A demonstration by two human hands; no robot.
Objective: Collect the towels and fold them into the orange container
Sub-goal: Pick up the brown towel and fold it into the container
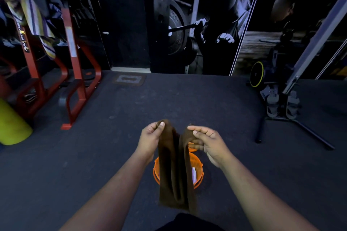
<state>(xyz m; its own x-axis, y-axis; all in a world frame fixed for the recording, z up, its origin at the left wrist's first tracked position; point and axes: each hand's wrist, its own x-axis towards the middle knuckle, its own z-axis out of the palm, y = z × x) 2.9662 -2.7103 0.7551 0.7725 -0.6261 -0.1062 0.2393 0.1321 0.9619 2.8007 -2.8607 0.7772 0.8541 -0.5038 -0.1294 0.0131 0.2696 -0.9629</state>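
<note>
While brown towel [176, 167] hangs half-folded over orange bucket [198, 172] at 6 o'clock, left hand [150, 137], right hand [206, 142] pinch top corners; white cloth [194, 174] already inside, striped towel [35, 18] at 10 o'clock uncollected.

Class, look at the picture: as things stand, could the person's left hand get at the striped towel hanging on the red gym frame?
Probably not. The left hand pinches the brown towel over the orange container, while the striped towel hangs well off on the red frame.
</note>
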